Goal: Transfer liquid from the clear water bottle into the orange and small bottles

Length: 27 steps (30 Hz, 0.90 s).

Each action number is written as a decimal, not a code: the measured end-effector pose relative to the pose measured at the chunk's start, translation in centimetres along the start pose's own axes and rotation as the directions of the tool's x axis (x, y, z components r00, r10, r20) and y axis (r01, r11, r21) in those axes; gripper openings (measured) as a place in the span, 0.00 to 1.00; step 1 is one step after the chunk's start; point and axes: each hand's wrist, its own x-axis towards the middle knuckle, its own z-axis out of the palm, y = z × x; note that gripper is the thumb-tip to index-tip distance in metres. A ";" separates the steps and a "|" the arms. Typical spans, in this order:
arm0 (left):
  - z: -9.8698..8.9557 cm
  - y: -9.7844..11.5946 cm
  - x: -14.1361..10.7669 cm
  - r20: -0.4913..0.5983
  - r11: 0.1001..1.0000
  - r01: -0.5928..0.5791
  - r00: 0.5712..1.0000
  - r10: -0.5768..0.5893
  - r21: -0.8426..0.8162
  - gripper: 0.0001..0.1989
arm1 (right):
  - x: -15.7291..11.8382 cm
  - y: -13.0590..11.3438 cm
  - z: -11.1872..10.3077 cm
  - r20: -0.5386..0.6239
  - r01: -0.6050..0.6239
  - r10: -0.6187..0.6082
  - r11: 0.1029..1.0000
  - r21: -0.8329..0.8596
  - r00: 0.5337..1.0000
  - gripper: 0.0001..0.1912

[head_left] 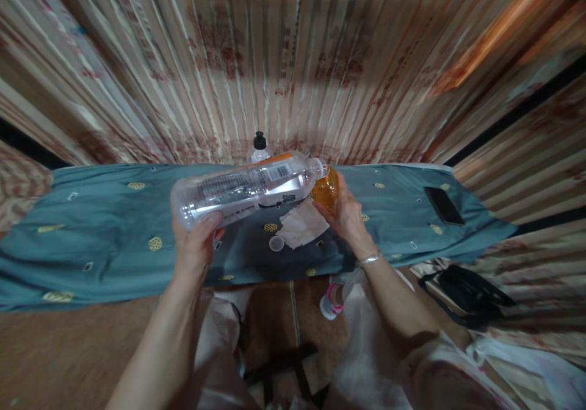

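My left hand [198, 239] is closed around the base of a large clear plastic bottle [242, 190] with a printed label. The bottle lies nearly level in the air, tipped with its neck toward the right. In my right hand [345, 212] is a smaller container of orange liquid [324, 191], its far side hidden by my fingers. The bottle's mouth meets the top of this container; whether liquid flows between them I cannot tell. Below them on the cloth lie a crumpled white tissue [304, 224] and a small white bottle cap [276, 243].
A green-blue patterned cloth [114, 227] covers the narrow table. Behind the large bottle stands a clear bottle with a black top [259, 141]. A black phone [443, 205] lies at the right, and a dark bag [471, 294] is below that end. Curtains [274, 62] hang close behind.
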 end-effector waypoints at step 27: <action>-0.1 0.0 0.0 -0.003 0.999 0.028 1.000 -0.028 -0.022 0.30 | 0.1 -0.1 -0.2 0.014 -0.001 0.001 1.000 0.002 1.000 0.50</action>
